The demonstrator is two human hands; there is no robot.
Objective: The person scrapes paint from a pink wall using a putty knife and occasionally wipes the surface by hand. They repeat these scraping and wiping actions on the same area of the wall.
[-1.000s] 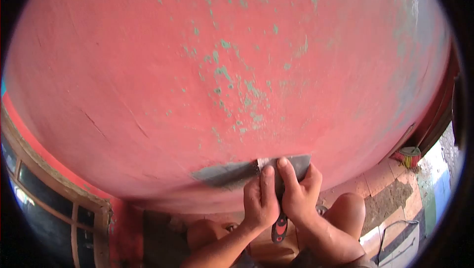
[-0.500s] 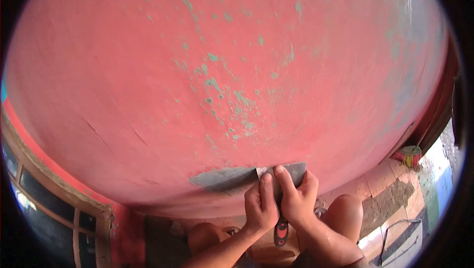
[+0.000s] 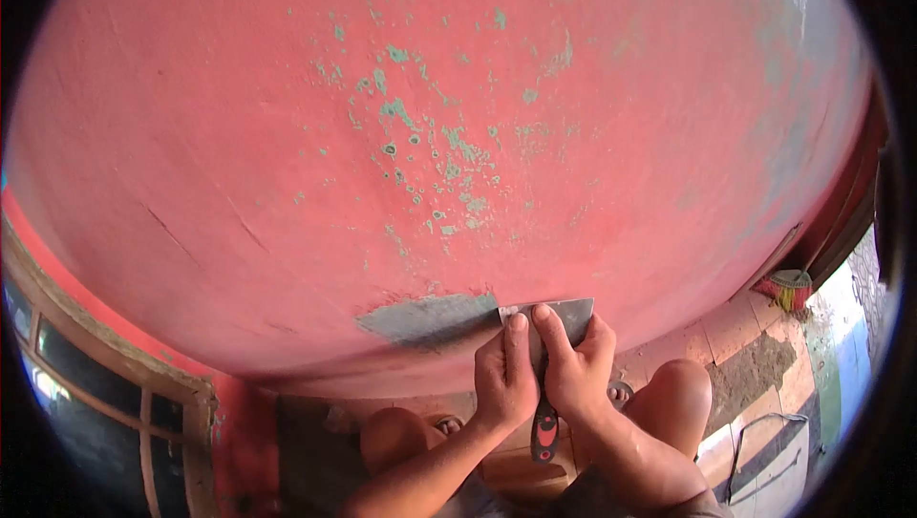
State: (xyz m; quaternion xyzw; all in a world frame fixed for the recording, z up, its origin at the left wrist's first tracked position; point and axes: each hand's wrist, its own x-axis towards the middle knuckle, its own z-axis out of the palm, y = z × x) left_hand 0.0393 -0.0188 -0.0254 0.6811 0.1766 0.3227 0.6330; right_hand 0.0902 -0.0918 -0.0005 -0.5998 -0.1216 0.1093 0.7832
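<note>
Both my hands grip a wide-bladed putty knife [image 3: 573, 319] with a black and red handle hanging down between them. My left hand [image 3: 506, 380] is closed at the blade's left side, its thumb pressed on the metal. My right hand [image 3: 578, 370] wraps the right side, thumb also laid flat on the blade. The blade's edge is up against or very near the pink wall [image 3: 650, 184]; contact is hard to make out. Just left of the blade is a bare grey patch [image 3: 430, 320] with ragged paint along its upper rim. Green specks show through the paint higher up.
My bent knees [image 3: 680, 403] flank my forearms. A broom [image 3: 789, 291] with red and yellow bristles stands at the right. Dirt [image 3: 755, 370] lies on the tiled floor, near a thin dark cord [image 3: 740, 451]. At lower left is a wood-framed window [image 3: 105, 403].
The view has tilted slightly, so the wall marks sit higher in frame. My hands and the putty knife stay beside the grey patch, with the blade a little higher in view.
</note>
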